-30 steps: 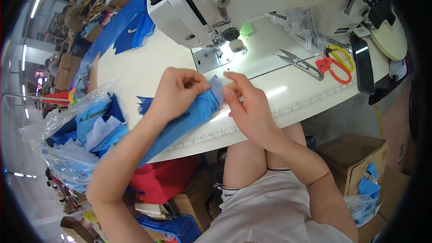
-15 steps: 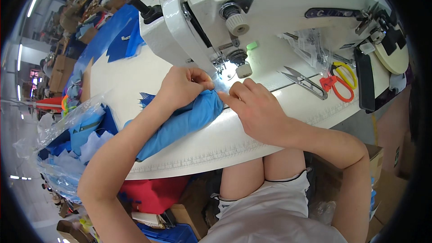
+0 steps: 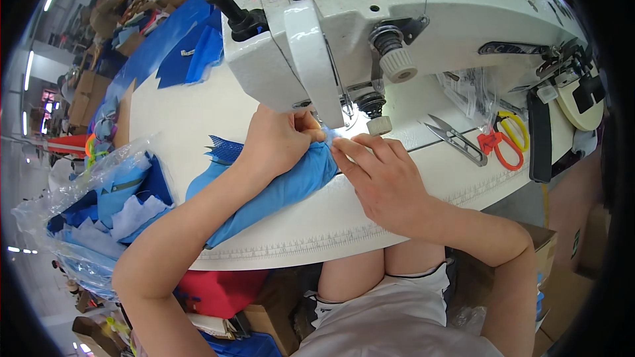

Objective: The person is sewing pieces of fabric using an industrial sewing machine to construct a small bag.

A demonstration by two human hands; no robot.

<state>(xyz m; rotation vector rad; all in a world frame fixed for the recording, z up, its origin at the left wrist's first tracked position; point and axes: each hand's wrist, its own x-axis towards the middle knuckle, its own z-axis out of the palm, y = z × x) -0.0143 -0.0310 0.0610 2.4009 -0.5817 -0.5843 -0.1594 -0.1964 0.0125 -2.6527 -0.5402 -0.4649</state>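
A bunched piece of blue fabric (image 3: pixel 281 192) lies on the white table beneath the lit needle area of a white sewing machine (image 3: pixel 291 59). My left hand (image 3: pixel 278 139) is closed, pinching the fabric's upper edge just left of the needle. From the right, my right hand (image 3: pixel 383 178) pinches the same edge, thumb against fingertips, close to the presser foot. The needle tip and the exact spot where the cloth meets it are hidden behind the machine head and my fingers. A strip of dark blue mesh (image 3: pixel 225 149) sticks out beside my left wrist.
Right of my hands lie thread snips (image 3: pixel 456 139), red-handled scissors (image 3: pixel 501 149) and a yellow-handled tool (image 3: pixel 514 129), near a clear plastic bag (image 3: pixel 466 96). A plastic bag of blue cloth pieces (image 3: pixel 126 201) stands at the left. A printed ruler (image 3: pixel 317 241) follows the front edge.
The view has shifted, so the machine sits larger and farther right. My right fingers have drawn closer to my left ones at the fabric's edge. Both hands keep hold of the cloth.
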